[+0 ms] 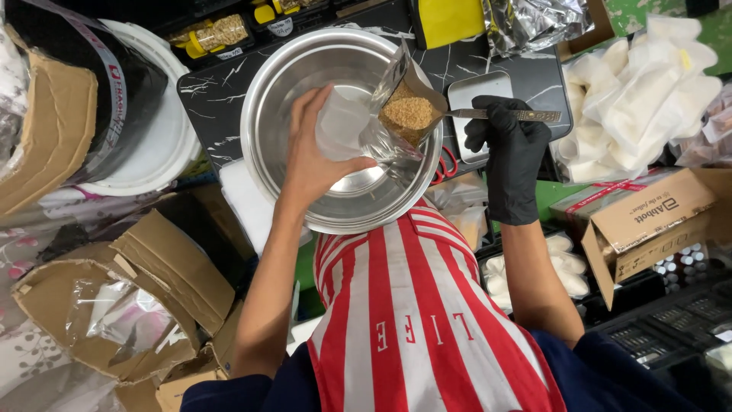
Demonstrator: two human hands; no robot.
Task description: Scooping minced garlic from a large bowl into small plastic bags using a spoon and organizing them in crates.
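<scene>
1. Your left hand [316, 156], bare, centre of frame: grip closed around one clear pouch [381, 114], held open and tilted over the bowl.
2. Pouch holds tan granules [408, 113], visible through its mouth, upper centre.
3. Your right hand [509, 149], one black glove, right of centre: grip clenched on one metal spoon [503, 115]; its handle runs level and its tip sits in the pouch mouth.
4. One large steel bowl [286, 91] under both, upper centre, on the dark marbled counter [217, 95]. Inside looks empty.
5. One small metal tray [469, 95] just right of the bowl, beside the gloved hand.
6. One pile of white filled bags [640, 91], upper right; count not readable.
7. One open cardboard box [648, 221], right edge, below that pile.
8. One white bucket [156, 145], upper left, near the bowl.
9. Torn cardboard with plastic film [114, 305], lower left.
10. One red-and-white striped apron [412, 320], bottom centre, touching the bowl's near rim.
</scene>
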